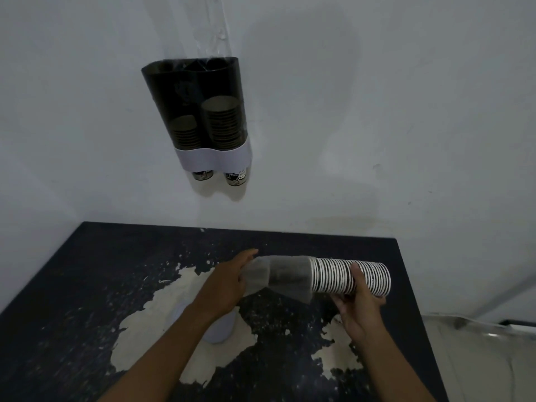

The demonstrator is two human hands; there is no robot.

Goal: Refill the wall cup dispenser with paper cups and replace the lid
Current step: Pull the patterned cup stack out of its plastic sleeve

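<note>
From the head view, your right hand (358, 307) grasps a sideways stack of paper cups (351, 276) above the dark, chipped table (87, 285), thumb curled over its striped rims. Your left hand (229, 281) pinches the clear plastic sleeve (278, 275) trailing off the stack's left end. The wall dispenser (197, 111) hangs above with its top open, both tubes partly filled. A white lid (217, 332) lies on the table beneath your left forearm.
</note>
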